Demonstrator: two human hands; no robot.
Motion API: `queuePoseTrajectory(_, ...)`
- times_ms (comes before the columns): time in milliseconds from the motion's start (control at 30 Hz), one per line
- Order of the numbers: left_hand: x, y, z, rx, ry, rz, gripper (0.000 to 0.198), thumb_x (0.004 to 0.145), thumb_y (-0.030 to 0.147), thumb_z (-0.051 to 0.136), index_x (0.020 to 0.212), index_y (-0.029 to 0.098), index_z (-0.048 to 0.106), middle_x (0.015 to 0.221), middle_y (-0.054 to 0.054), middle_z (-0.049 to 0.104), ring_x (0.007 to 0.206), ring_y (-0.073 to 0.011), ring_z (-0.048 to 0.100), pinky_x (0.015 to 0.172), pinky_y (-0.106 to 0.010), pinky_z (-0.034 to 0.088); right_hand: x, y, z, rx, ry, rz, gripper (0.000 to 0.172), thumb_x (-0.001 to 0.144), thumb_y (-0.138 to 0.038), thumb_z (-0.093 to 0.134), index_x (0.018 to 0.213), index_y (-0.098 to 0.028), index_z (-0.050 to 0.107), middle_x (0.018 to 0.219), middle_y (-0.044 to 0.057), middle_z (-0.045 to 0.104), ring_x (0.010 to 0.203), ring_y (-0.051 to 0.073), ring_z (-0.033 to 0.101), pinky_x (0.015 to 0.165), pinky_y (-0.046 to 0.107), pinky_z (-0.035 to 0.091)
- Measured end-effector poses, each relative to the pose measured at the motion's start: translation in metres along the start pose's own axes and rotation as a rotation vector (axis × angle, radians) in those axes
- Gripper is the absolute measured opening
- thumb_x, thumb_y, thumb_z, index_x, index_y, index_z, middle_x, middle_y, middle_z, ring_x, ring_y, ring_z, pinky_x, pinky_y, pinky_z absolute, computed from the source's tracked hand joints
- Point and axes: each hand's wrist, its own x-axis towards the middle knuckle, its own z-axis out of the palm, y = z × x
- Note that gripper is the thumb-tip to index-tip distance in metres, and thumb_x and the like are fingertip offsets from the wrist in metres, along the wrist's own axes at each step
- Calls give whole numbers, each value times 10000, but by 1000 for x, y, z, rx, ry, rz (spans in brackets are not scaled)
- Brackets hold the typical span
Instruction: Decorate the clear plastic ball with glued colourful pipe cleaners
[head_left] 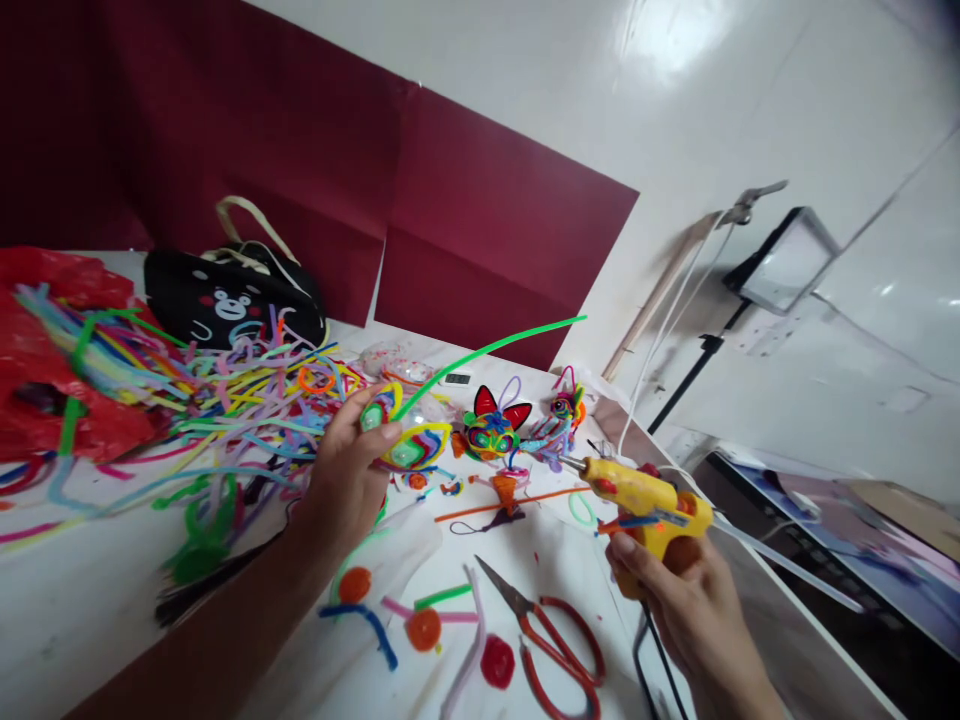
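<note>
The left hand (349, 480) was closed round a fuzzy, leaf-shaped pipe-cleaner piece (411, 445) of looped yellow, purple and green, held above the middle of the glossy white counter (75, 600). Its long green stem (487, 352) arched toward the far edge. The right hand (679, 590) was clamped on a yellow plastic glue gun (645, 495) (metal nozzle pointing left) near the right edge. Red-handled scissors (547, 625) lay by the near edge. A black cloth bag (225, 300) printed with a bear face sat far left.
</note>
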Motion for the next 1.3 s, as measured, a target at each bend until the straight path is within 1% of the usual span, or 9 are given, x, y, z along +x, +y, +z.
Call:
queuePoseTrajectory(133,0,0,-2,-16,-8,-15,442,657,278,738,1078,266,603,822,15,686,765,-193,674,689,-296,556,6,-4,1,-181,-167,-19,337,626,-382,889,777,-154,692,616,56,676,496,165,620,402,227,471)
queuePoseTrajectory(233,-2,-2,-2,-53,-23,-55,456,641,267,770,1072,269,623,880,6,694,788,-178,674,703,-283,566,5,-12,11,-233,-237,-72,340,640,-396,877,825,-158,719,720,103,736,536,195,664,428,255,517)
queuePoseTrajectory(400,-7,-8,0,-59,-62,-107,474,604,257,813,1054,266,662,906,0,684,761,-157,664,677,-263,577,-3,-10,28,-175,-152,-134,341,699,-409,837,917,-189,694,797,93,764,566,193,687,498,280,580)
queuePoseTrajectory(500,-11,-11,2,-51,-86,-125,473,576,241,840,1019,272,678,871,13,669,733,-143,653,649,-241,572,-4,2,28,-171,-169,-151,317,712,-386,831,900,-191,667,769,86,760,557,194,686,476,268,572)
queuePoseTrajectory(767,-25,-25,3,47,-164,-135,457,593,260,851,1022,289,698,905,-8,675,780,-168,641,664,-259,576,-13,14,33,-55,-119,-64,391,704,-373,845,972,-224,601,770,47,762,587,197,705,523,276,593)
queuePoseTrajectory(1000,-34,-33,5,174,-197,-93,492,599,247,827,1062,262,661,885,-5,649,761,-143,578,663,-219,505,-15,12,26,-128,-112,-91,394,691,-332,851,984,-204,621,825,64,775,662,225,738,560,280,622)
queuePoseTrajectory(1100,-35,-35,4,260,-187,-56,494,623,238,804,1087,245,633,907,0,636,796,-145,566,699,-222,490,-16,7,20,-131,-97,-142,387,713,-286,836,1006,-211,594,771,31,751,591,183,708,520,241,604)
queuePoseTrajectory(1200,-32,-37,-2,330,-236,8,485,661,245,792,1111,251,611,974,-1,624,841,-147,571,724,-225,494,-20,3,8,-171,-154,-220,389,751,-225,805,1064,-231,574,788,8,721,526,141,662,479,216,580)
queuePoseTrajectory(1300,-28,-38,-7,401,-280,63,475,693,245,772,1129,255,584,1023,-3,613,879,-149,584,761,-235,505,-23,0,-3,-277,-237,-332,390,776,-153,767,1104,-253,582,882,10,684,571,141,678,486,217,586)
